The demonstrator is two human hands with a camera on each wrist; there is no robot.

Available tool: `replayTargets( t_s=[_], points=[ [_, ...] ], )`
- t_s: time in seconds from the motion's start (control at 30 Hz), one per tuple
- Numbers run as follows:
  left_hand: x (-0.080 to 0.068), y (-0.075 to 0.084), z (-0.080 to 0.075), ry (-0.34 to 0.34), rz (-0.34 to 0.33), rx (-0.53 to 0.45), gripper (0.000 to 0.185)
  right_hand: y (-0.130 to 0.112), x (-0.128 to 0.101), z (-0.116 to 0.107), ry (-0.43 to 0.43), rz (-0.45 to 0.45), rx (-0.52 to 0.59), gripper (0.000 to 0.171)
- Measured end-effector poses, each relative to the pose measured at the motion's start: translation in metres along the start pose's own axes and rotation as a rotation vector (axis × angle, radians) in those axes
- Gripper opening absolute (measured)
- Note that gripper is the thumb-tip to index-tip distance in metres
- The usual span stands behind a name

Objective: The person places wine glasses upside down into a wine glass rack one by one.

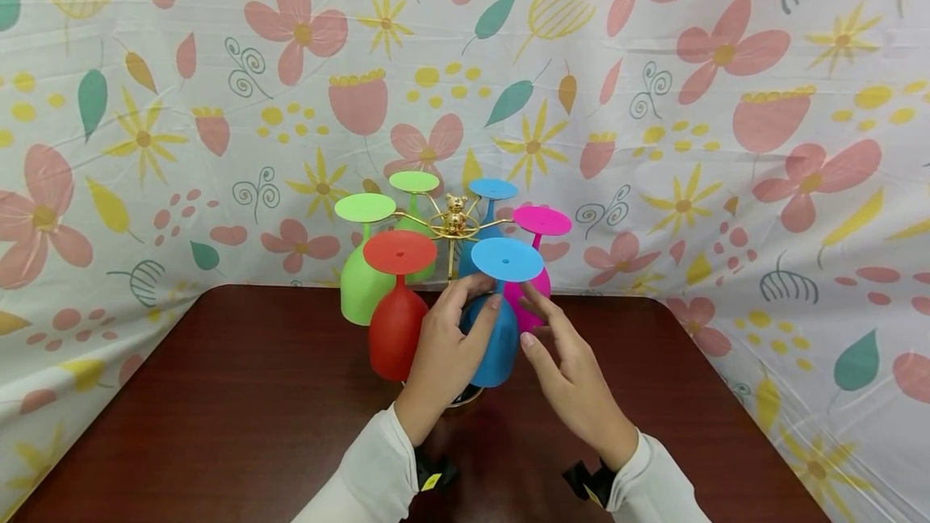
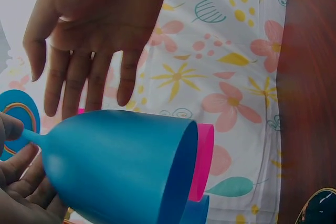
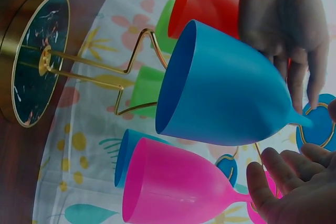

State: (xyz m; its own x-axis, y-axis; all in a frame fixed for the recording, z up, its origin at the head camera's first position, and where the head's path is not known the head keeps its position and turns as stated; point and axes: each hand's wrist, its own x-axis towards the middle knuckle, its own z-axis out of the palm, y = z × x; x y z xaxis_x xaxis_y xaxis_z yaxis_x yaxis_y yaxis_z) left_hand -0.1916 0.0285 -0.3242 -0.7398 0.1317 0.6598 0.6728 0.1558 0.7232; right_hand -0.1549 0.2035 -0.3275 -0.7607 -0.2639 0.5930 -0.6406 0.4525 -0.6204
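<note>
A blue plastic goblet [image 1: 497, 345] hangs upside down at the front of a gold rack [image 1: 455, 228], a gold ring showing at its foot in the right wrist view. My left hand [image 1: 446, 345] is at its stem from the left, the thumb and fingers [image 2: 31, 182] to either side of that stem. My right hand [image 1: 577, 378] is held open to the right of the bowl, fingers spread and holding nothing. Beside the right fingers is a pink goblet [image 3: 178, 182]. A red goblet [image 1: 398, 329] hangs just left of my left hand.
Two green goblets [image 1: 363, 285] and another blue goblet [image 1: 492, 189] hang farther round the rack. A bear figure [image 1: 455, 215] tops it. The round dark base [image 3: 44, 87] has a gold rim. Below is a brown table [image 1: 291, 426]; a flowered cloth [image 1: 465, 47] hangs behind.
</note>
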Motion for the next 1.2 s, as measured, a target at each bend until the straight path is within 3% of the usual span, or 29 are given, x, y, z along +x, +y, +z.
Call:
replayTargets(
  t_s=[0.23, 0.83, 1.2],
  points=[
    [-0.007, 0.007, -0.008, -0.063, 0.019, -0.015, 0.044, 0.002, -0.001, 0.001, -0.001, -0.002, -0.010, 0.058],
    [-0.041, 0.015, -0.042, -0.189, 0.036, 0.083, 0.054, 0.002, -0.006, 0.001, 0.000, 0.027, -0.029, 0.057],
    [-0.066, 0.009, -0.066, -0.153, 0.081, 0.138, 0.052, 0.009, -0.013, 0.000, -0.003, 0.026, -0.069, 0.056]
  ],
)
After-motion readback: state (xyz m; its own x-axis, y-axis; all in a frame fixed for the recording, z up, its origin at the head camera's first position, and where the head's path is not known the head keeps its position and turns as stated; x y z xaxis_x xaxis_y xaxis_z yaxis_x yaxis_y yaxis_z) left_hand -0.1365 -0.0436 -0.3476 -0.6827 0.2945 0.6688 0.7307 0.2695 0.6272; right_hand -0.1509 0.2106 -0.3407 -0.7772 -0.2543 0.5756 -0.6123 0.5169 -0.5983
